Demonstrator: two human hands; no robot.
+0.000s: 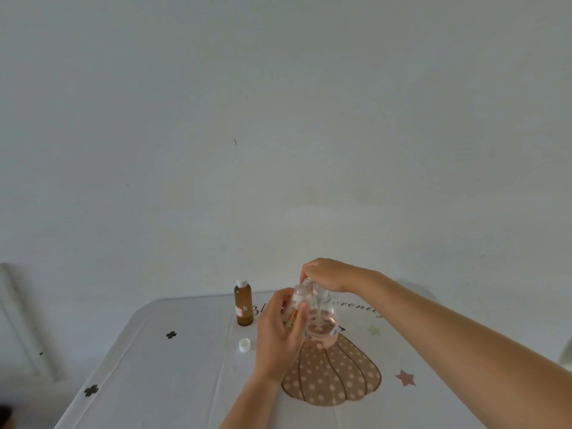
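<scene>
Lower centre of frame: my left hand (280, 328) wraps side of clear bottle (323, 320), my right hand (328, 274) curled round its top. Amber bottle (244, 303) stands just left, white cap (244, 345) lies below it.

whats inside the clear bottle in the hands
Inside the clear bottle a pale tube runs down its middle. The left hand covers its left side and the right hand hides the top; any liquid is unclear.
</scene>
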